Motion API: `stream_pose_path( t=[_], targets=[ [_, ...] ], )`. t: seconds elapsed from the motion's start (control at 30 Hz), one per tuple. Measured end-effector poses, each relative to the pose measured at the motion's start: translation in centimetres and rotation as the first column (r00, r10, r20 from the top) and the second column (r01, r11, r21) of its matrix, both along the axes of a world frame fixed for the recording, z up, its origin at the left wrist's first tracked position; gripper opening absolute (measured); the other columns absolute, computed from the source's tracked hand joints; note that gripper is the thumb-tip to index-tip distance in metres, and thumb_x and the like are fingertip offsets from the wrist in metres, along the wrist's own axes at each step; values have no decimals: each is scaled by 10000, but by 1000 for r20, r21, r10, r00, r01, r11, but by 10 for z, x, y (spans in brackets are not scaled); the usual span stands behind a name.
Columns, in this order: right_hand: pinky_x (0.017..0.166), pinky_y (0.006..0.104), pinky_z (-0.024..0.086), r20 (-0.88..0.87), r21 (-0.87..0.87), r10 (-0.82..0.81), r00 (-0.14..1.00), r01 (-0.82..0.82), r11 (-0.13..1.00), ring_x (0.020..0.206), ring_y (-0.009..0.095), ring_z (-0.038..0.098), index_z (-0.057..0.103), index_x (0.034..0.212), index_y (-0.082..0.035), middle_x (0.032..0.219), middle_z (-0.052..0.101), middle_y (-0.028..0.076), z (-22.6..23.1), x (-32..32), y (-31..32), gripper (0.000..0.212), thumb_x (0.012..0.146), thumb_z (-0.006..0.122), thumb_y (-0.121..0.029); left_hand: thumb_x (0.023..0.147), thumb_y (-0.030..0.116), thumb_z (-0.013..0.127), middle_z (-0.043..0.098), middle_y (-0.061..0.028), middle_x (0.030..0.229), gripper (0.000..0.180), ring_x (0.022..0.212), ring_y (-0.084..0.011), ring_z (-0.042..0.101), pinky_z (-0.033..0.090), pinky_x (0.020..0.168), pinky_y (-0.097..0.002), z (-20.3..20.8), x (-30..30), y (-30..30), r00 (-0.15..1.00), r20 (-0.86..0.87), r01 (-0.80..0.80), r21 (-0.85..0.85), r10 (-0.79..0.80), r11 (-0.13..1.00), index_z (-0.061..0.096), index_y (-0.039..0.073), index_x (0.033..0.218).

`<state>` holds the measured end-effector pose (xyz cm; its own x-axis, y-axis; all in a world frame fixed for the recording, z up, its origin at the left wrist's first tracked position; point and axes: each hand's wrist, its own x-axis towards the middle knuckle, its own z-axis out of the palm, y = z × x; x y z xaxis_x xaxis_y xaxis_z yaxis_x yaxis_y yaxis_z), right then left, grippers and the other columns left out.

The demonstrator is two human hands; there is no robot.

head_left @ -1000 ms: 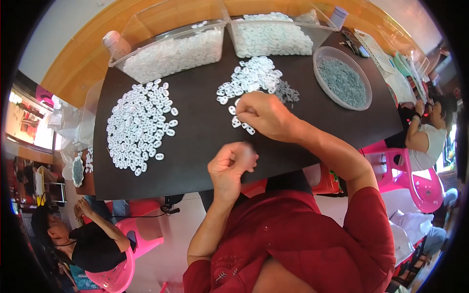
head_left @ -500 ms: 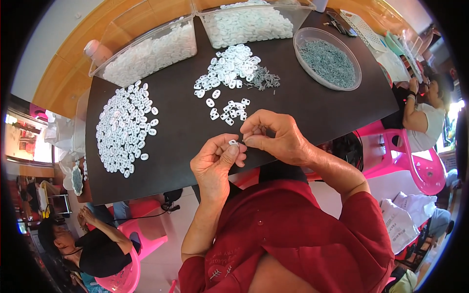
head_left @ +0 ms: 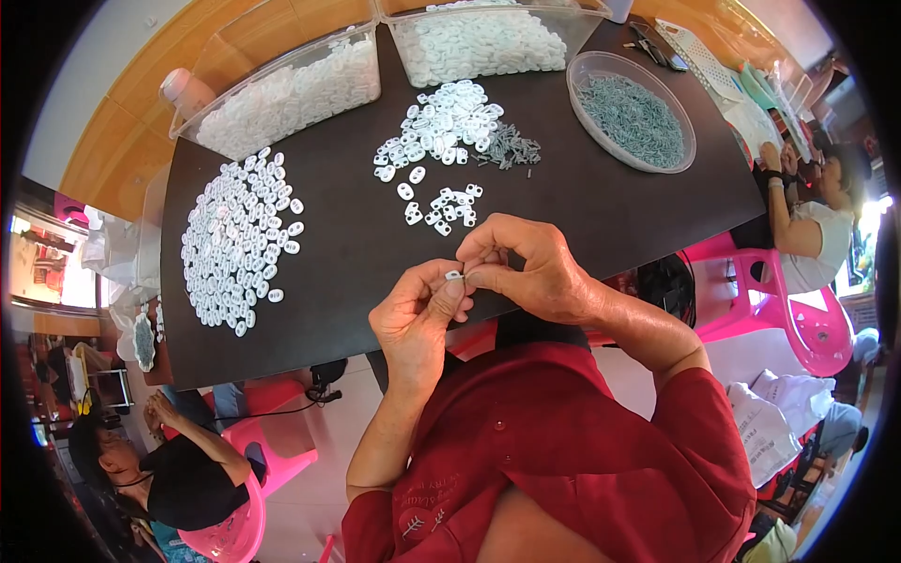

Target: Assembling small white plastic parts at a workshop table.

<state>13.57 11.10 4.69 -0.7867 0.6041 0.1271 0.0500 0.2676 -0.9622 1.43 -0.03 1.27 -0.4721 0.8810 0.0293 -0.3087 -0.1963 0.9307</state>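
Observation:
My left hand [head_left: 415, 314] pinches a small white plastic piece [head_left: 454, 275] between thumb and fingers, above the table's near edge. Thumb and fingertips of my right hand [head_left: 530, 267] close together right beside that piece; whatever they hold is too small to make out. Beyond my hands lies a small group of white pieces with dark holes [head_left: 453, 208]. Farther back is a heap of white oval pieces [head_left: 455, 117], with a little pile of grey pins [head_left: 511, 147] against its right side.
A wide pile of white oval pieces [head_left: 230, 249] spreads over the table's left. Two clear bins [head_left: 305, 103] of white pieces stand at the back. A round tub [head_left: 688, 141] of grey-green pins sits back right. People sit on pink chairs at either side.
My right fingertips have come in from the right to meet the white piece in my left hand. The piece now sits more level between the fingers.

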Motion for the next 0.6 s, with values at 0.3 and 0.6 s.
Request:
stream_pose_path(
  t=[0.3, 0.6],
  targets=[
    [611, 219, 436, 23, -57, 52, 998, -51, 997, 689, 60, 552, 614, 891, 5, 766, 611, 22, 1, -3, 1, 114, 786, 656, 0, 862, 34, 631, 627, -39, 789, 114, 641, -68, 548, 464, 558, -193, 0, 3, -4, 947, -315, -79, -41, 62, 996, 647, -42, 944],
    [663, 221, 468, -3, -193, 5, 1000, -6, 981, 747, 69, 574, 590, 955, 22, 809, 621, 36, -6, -4, -5, 139, 825, 625, -12, 868, 28, 615, 635, -50, 825, 160, 668, -71, 579, 483, 560, -195, 0, 0, -4, 969, -240, -85, -70, 66, 994, 650, -42, 1008]
  ],
)
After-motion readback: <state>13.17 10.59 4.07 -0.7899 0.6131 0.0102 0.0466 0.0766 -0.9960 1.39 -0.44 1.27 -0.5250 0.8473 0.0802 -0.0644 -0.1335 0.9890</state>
